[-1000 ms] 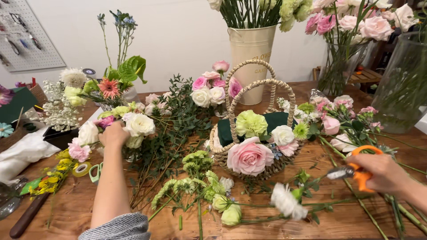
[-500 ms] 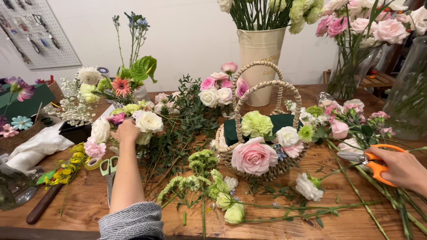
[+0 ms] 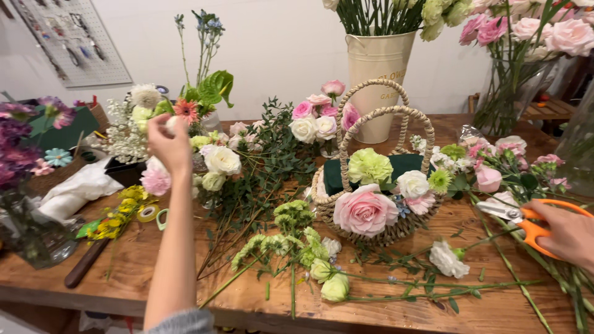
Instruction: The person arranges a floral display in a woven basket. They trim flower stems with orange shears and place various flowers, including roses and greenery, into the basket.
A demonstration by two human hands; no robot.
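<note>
1. Up at the left of the head view: left hand (image 3: 168,143) raised, grip closed on a small pale flower head (image 3: 171,123), only a sliver of it visible above the fingers.
2. Likely light, soft and easily bruised; petals apt to crush under a pinch. Better taken by the stem just below the grip than by the bloom; stem itself hidden behind the hand.
3. Just beyond and right of that grip: cream rose (image 3: 222,159); below it, pink bloom (image 3: 155,181) and a roll of green tape (image 3: 147,213).
4. Far right: right hand (image 3: 566,232) wrapped around orange scissors (image 3: 523,220), blades nearly closed, pointing left toward the woven basket (image 3: 371,185). Hard and stiff, safe to hold by the handles.
5. Between the two grips: basket with a large pink rose (image 3: 365,210), green carnation (image 3: 369,166) and loose eucalyptus sprigs (image 3: 260,167).
6. Wooden bench (image 3: 433,309) rough-grained, strewn with cut stems and leaves; little chance of sliding, some of snagging.
7. Behind: cream metal bucket (image 3: 374,74) of stems, glass vase (image 3: 507,93), white wall, pegboard (image 3: 71,40) at far left.
</note>
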